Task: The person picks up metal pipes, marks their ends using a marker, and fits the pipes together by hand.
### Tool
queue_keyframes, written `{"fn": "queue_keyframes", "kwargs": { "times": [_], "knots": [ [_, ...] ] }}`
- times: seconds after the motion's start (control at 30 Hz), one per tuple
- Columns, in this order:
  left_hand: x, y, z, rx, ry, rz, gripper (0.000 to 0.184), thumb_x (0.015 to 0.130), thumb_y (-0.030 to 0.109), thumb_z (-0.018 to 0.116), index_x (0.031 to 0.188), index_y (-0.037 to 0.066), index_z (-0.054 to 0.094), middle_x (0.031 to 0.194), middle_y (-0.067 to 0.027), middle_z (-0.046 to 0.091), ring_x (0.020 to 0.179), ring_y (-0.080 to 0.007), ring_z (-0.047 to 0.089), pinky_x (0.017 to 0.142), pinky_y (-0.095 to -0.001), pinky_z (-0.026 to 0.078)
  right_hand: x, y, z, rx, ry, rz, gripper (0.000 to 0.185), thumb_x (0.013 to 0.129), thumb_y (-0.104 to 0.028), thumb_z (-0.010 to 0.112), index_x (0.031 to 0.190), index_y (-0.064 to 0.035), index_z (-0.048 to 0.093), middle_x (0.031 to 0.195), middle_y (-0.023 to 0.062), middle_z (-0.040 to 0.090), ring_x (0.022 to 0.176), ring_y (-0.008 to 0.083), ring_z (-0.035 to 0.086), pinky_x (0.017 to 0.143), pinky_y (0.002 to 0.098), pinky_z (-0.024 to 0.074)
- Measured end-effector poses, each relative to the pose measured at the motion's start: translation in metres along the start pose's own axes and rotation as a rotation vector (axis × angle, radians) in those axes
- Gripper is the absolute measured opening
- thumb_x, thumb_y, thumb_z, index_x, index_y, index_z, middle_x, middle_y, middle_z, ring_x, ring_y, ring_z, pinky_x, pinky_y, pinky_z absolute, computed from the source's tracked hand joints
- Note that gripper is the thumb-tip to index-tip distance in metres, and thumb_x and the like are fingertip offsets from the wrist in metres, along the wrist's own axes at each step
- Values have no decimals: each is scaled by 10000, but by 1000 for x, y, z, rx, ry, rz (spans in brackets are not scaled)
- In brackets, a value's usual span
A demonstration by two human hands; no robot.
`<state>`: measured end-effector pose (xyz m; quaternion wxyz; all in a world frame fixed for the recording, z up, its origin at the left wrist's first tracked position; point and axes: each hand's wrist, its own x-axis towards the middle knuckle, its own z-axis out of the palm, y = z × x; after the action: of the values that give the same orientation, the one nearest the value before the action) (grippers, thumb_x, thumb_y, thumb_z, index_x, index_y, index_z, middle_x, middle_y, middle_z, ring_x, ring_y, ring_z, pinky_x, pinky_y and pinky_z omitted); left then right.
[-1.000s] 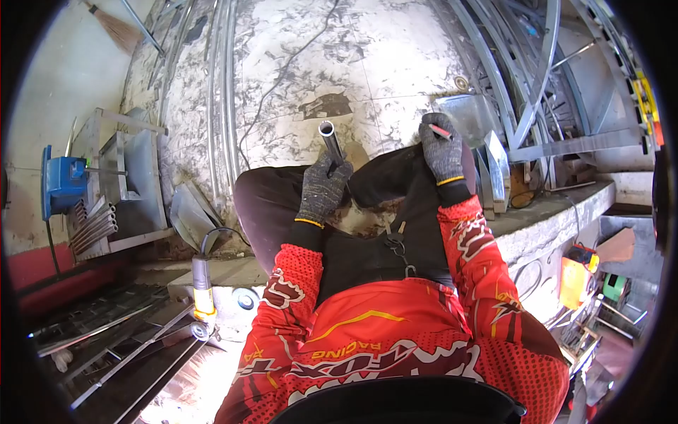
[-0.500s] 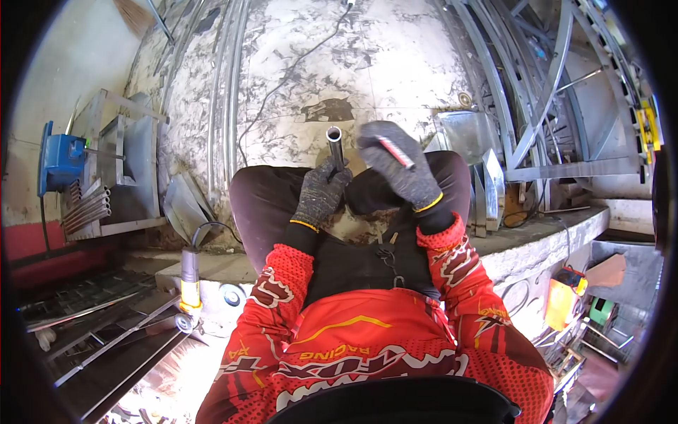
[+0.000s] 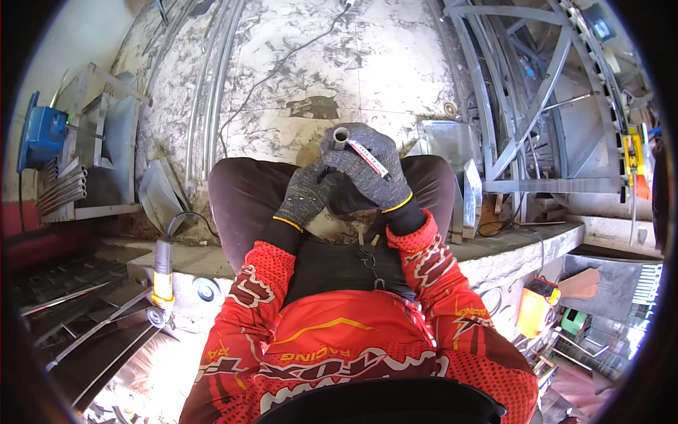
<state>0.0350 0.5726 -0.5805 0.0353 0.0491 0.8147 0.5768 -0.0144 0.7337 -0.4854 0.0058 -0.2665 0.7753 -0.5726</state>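
Observation:
A round metal tube [image 3: 340, 136] points up between my gloved hands, its open end showing near the middle of the view. My left hand [image 3: 308, 191], in a grey knit glove, is closed around the tube's lower part. My right hand [image 3: 367, 164], gloved the same way, wraps the tube just below its open end. A red and white marker [image 3: 368, 159] is also held in my right hand, lying slanted across it. The two hands touch or nearly touch, and they hide most of the tube's length.
Long metal tubes [image 3: 211, 92] lie on the floor at the left. A blue machine [image 3: 44, 132] and a bundle of pipes [image 3: 63, 189] stand farther left. An angle grinder [image 3: 163, 279] rests at the lower left. Metal frames [image 3: 526, 92] fill the right side.
My right hand has moved left from the right knee to the tube, bringing the marker with it, and now wraps the tube. My left hand keeps its hold. The view has shifted slightly.

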Motion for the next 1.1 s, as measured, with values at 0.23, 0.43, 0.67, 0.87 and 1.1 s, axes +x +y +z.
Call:
{"fn": "queue_keyframes", "kwargs": {
  "times": [0.23,0.43,0.67,0.87,1.1],
  "knots": [
    [-2,-28,13,248,-35,-14,296,892,236,672,1099,24,662,966,-248,676,904,-445,646,798,-492,522,-11,-8,30,-203,340,63,311,743,-200,847,867,-39,611,791,97,562,711,256,586,650,381,484],
    [-8,-55,18,137,-64,136,258,874,211,654,1048,21,667,980,-254,670,954,-451,628,827,-521,502,-19,-11,13,-222,159,-20,310,790,-186,805,1004,-36,637,870,127,602,770,300,617,697,388,505],
    [-3,-34,5,142,-154,171,226,854,146,639,1034,11,657,983,-249,669,934,-452,623,826,-515,506,-21,-19,10,-221,94,-35,312,822,-156,758,1086,-31,647,945,152,655,836,336,648,747,404,529],
    [-4,-44,8,128,-28,157,206,847,150,641,999,11,655,944,-236,662,912,-442,626,801,-516,505,-14,-18,20,-268,91,37,308,825,-172,757,1080,-36,648,966,155,665,862,344,648,777,413,528],
    [-2,-59,4,246,-111,229,258,849,94,635,1091,7,648,1009,-231,673,959,-423,645,842,-479,518,-16,-16,23,-240,90,16,285,840,-159,747,1081,-37,656,972,157,673,856,338,653,777,421,533]
  ]
}}
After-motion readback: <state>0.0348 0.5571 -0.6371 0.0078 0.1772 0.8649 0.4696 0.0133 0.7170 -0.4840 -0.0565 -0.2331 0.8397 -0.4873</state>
